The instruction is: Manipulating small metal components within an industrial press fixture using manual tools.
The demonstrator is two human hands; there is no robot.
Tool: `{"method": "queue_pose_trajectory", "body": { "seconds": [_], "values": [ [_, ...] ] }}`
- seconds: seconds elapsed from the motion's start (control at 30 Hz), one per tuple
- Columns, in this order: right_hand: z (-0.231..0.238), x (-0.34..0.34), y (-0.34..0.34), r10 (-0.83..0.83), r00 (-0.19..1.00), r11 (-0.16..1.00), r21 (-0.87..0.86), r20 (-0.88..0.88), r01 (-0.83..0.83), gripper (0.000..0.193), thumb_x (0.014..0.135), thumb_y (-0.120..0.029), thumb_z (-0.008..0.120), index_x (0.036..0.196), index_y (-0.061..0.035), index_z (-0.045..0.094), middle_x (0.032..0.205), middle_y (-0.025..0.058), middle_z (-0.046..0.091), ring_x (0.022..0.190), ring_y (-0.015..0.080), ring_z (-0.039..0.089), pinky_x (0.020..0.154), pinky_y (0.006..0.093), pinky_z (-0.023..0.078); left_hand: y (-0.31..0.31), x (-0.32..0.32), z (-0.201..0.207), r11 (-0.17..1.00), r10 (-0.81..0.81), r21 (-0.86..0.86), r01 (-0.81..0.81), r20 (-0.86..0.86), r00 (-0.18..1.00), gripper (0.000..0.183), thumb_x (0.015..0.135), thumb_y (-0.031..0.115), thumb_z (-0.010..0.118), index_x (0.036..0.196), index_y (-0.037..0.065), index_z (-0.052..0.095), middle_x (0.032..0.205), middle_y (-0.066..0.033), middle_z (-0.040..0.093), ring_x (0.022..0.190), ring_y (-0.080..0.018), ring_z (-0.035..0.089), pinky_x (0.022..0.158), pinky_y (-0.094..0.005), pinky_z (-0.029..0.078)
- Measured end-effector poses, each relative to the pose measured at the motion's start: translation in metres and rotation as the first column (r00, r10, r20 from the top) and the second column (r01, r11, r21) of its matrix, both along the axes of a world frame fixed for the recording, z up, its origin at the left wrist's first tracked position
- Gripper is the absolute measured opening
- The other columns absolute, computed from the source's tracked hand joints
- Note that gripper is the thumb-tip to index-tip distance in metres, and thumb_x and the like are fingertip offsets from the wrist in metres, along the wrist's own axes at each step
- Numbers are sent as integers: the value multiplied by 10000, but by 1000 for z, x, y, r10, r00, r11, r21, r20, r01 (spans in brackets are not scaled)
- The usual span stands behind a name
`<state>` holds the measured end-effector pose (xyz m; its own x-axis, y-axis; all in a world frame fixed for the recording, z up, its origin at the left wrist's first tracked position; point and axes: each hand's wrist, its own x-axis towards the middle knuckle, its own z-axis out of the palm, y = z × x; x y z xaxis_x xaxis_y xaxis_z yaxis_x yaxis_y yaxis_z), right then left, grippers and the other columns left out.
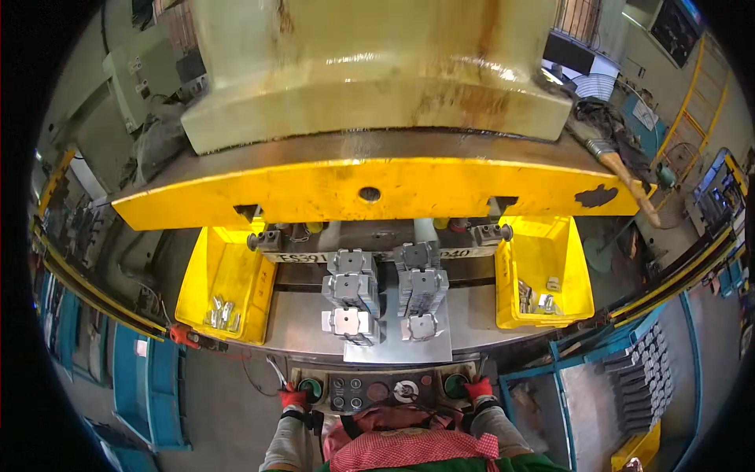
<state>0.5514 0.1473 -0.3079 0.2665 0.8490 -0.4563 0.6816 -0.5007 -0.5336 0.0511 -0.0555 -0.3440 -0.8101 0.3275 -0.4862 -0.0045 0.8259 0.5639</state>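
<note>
My left hand (294,397), in a red glove, is at the left end of the control panel (364,405), beside a green round button (312,389). A slender grey metal tool (276,371) sticks up from its closed fingers. On the other side my right hand (478,389), also red-gloved, is beside a second green button (455,385), with another slender metal tool (482,365) rising from it. Small finger detail is hard to make out. Ahead, stacked metal plates stand in a left row (347,289) and a right row (423,284) on the metal bed (385,352).
Above the rows hangs a large press ram with a yellow front bar (432,189). Yellow bins with small metal pieces stand left (191,295) and right (580,275). A wooden-handled brush (629,177) rests at upper right. Dark metal parts (641,381) fill a blue-edged table at lower right.
</note>
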Motion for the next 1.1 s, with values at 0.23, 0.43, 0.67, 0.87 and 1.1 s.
{"method": "queue_pose_trajectory", "body": {
  "seconds": [0.23,0.43,0.67,0.87,1.1],
  "values": [
    [-4,-9,4,-6,999,998,-60,44,8,727,502,-357,750,1018,25,409,954,220,559,909,354,535,748,389,440,-19,-3,9,987,-57,-152,45,-72,996,809,616,396,656,1260,113,257,1121,-102,480,972,-299,479,756,-390,426],
    [13,81,9,-570,547,609,131,-613,782,555,760,-266,580,1183,-15,322,994,137,527,795,240,526,659,375,433,-65,35,103,699,541,483,-528,126,832,423,813,298,521,1137,60,390,936,-102,527,776,-182,504,605,-355,446],
    [285,-34,120,284,646,750,584,-708,311,403,834,-220,496,1193,-54,417,891,52,552,722,118,513,616,225,442,108,-1,342,547,-11,833,85,-94,995,420,765,85,585,1142,11,416,1003,-70,503,846,-124,484,743,-243,407],
    [360,-216,247,725,569,634,699,-388,-330,395,722,-176,618,1066,-33,486,857,50,581,763,109,508,686,265,409,331,37,432,584,-626,732,352,130,769,289,779,294,592,970,78,569,689,52,521,605,-27,450,495,-198,357],
    [342,-279,298,650,676,691,640,-347,-335,438,692,-228,642,1054,-28,498,856,55,564,769,142,522,696,264,417,417,24,360,612,-479,703,363,-36,877,301,725,309,651,876,54,601,742,25,560,641,-52,477,568,-204,380]
  ]
}}
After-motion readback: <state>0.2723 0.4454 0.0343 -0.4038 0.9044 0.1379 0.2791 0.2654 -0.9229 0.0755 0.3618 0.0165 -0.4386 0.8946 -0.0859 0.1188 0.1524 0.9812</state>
